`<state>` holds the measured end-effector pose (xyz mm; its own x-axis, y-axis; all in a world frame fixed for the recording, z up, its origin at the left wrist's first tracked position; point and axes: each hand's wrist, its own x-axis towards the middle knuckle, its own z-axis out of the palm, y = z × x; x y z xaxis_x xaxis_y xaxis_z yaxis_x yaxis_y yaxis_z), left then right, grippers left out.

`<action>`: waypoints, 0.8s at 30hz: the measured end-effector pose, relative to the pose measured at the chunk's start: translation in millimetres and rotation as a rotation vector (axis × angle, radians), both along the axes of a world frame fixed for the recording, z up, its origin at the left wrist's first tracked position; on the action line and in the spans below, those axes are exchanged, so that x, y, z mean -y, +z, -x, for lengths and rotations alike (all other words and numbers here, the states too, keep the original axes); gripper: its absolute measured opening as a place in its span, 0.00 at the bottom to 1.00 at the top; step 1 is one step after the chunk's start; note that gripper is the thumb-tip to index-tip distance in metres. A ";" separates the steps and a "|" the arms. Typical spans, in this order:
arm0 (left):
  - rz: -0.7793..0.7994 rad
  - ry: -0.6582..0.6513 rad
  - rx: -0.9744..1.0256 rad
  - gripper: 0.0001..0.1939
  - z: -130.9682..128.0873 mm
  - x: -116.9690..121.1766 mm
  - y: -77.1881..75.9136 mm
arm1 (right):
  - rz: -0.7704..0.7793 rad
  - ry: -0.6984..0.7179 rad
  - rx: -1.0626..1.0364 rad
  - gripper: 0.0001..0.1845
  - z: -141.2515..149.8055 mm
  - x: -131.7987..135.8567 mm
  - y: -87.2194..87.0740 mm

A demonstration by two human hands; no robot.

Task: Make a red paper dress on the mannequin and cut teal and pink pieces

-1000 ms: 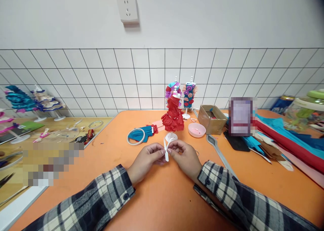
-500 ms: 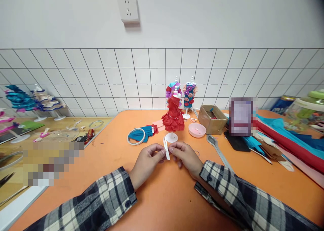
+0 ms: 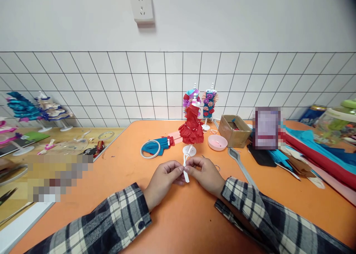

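Note:
Both hands meet over the orange table [image 3: 178,224] and pinch a narrow white strip [image 3: 185,169] between them. My left hand [image 3: 164,180] grips it from the left with thumb and forefinger. My right hand [image 3: 206,174] holds the same strip from the right. The strip's top curls into a small loop and its lower end hangs below the fingers. Just beyond stands a small mannequin in a red ruffled dress [image 3: 191,127] on a white round base.
Two more dressed mannequins [image 3: 209,102] stand by the tiled wall. A white ring with teal fabric [image 3: 151,149], a pink bowl [image 3: 217,142], a cardboard box [image 3: 233,130] and a metal ruler [image 3: 240,165] lie nearby. Fabric sheets [image 3: 314,154] cover the right; a neighbouring wooden table [image 3: 61,144] holds other doll dresses.
The hands stay together on the white strip. Its upper end, looped a second ago, flattened, then curled into a small loop again. The view tilted slightly.

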<state>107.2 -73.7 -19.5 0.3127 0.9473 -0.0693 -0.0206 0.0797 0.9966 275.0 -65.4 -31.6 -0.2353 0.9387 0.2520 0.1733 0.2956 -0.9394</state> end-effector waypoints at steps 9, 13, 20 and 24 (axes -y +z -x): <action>-0.076 0.120 -0.097 0.12 -4.8 5.0 1.1 | 0.036 0.023 0.109 0.07 -0.3 1.7 2.6; -0.018 0.100 -0.009 0.12 -6.5 6.3 -1.1 | -0.272 -0.017 0.298 0.05 -1.0 6.1 3.0; 0.250 0.075 0.307 0.15 -6.8 8.7 -2.1 | -0.443 -0.117 0.347 0.03 -2.3 9.8 -2.7; 0.208 0.045 0.330 0.15 -2.6 5.0 -3.3 | -0.207 -0.161 0.246 0.04 2.2 8.2 -3.3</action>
